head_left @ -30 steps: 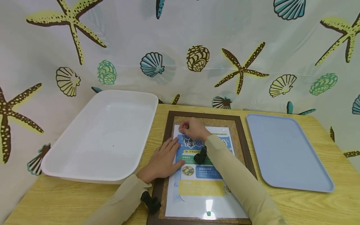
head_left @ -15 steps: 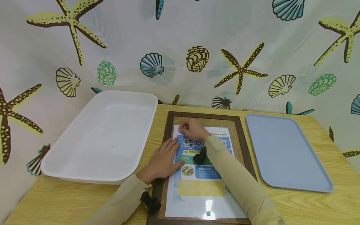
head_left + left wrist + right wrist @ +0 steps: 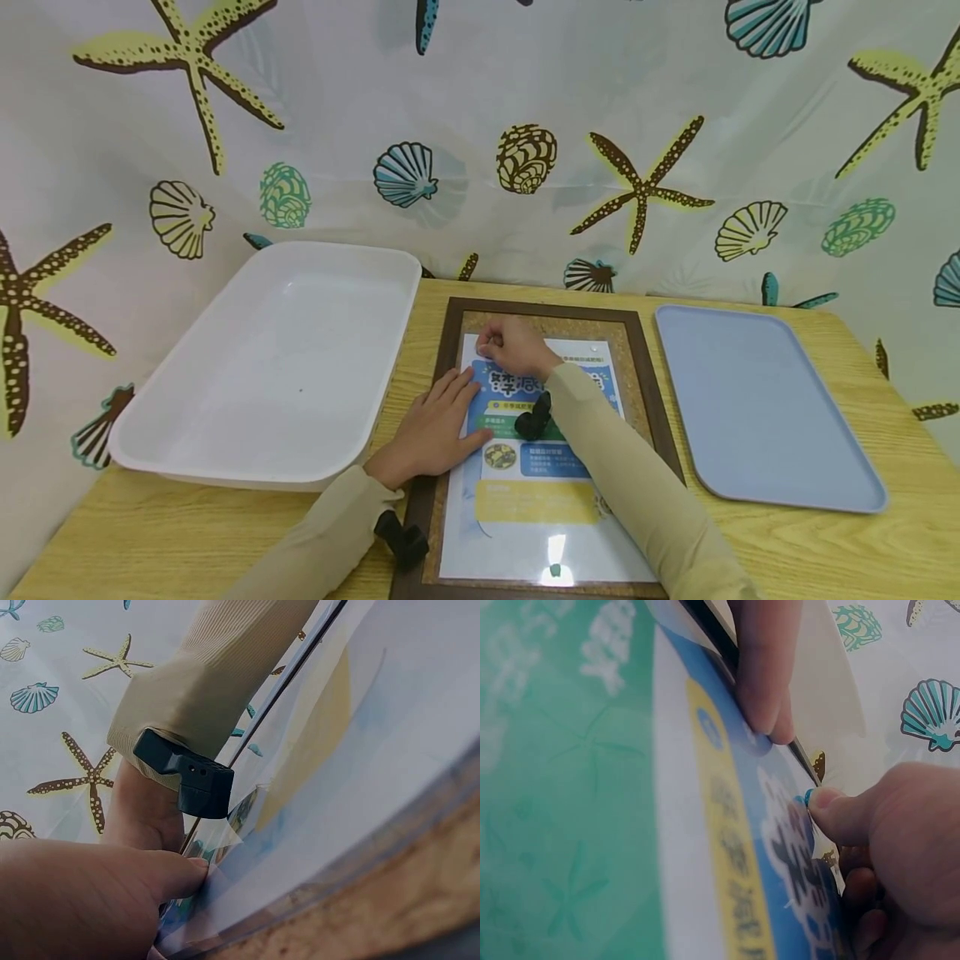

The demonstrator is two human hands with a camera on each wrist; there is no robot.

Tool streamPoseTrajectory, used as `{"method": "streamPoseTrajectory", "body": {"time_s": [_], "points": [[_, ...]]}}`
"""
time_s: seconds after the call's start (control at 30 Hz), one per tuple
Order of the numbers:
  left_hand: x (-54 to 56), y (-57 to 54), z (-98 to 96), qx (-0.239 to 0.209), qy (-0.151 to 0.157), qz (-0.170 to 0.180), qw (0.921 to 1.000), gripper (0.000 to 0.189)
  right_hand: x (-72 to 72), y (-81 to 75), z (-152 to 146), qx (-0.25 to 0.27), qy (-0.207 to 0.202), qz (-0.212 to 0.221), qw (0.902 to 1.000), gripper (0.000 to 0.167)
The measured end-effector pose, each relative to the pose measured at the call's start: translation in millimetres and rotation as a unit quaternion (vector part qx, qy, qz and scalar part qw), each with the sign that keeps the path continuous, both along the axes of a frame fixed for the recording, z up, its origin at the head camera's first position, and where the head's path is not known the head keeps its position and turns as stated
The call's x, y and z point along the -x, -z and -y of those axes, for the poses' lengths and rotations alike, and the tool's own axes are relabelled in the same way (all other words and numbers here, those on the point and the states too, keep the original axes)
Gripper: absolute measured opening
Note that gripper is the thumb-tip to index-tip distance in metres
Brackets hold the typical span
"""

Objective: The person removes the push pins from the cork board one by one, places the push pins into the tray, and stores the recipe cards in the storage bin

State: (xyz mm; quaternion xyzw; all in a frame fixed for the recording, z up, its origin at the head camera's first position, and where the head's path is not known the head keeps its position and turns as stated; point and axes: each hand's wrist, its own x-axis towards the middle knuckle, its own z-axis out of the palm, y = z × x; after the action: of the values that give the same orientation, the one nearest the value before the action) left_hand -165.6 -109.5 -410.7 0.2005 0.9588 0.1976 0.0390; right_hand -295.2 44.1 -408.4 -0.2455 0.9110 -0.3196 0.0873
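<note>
A printed poster (image 3: 536,546) with blue, green and yellow blocks lies on a brown-framed cork board (image 3: 577,327), under a glossy clear sheet. My left hand (image 3: 431,429) rests on the poster's left edge, fingers spread and straight. At the poster's top left corner, my right hand (image 3: 517,344) pinches a small blue push pin (image 3: 808,796) between thumb and finger; most of the pin is hidden. Another small, pale pin (image 3: 596,347) shows at the top right corner. In the left wrist view, the left thumb (image 3: 184,874) touches the sheet.
To the left stands a large white basin (image 3: 300,383). A light blue tray (image 3: 765,408) lies to the right on the wooden table (image 3: 862,550). Behind hangs a curtain (image 3: 465,83) printed with starfish and shells. A small green spot (image 3: 556,570) shows in the glare low on the poster.
</note>
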Motion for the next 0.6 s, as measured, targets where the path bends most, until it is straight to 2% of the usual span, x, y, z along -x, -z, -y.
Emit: {"method": "streamPoseTrajectory", "body": {"time_s": [0.6], "points": [[-0.5,-0.8,-0.4,0.001,0.000,0.004,1.0000,0.067,-0.6,0.9,-1.2,0.002,-0.004,0.014,0.9999,0.015]]}}
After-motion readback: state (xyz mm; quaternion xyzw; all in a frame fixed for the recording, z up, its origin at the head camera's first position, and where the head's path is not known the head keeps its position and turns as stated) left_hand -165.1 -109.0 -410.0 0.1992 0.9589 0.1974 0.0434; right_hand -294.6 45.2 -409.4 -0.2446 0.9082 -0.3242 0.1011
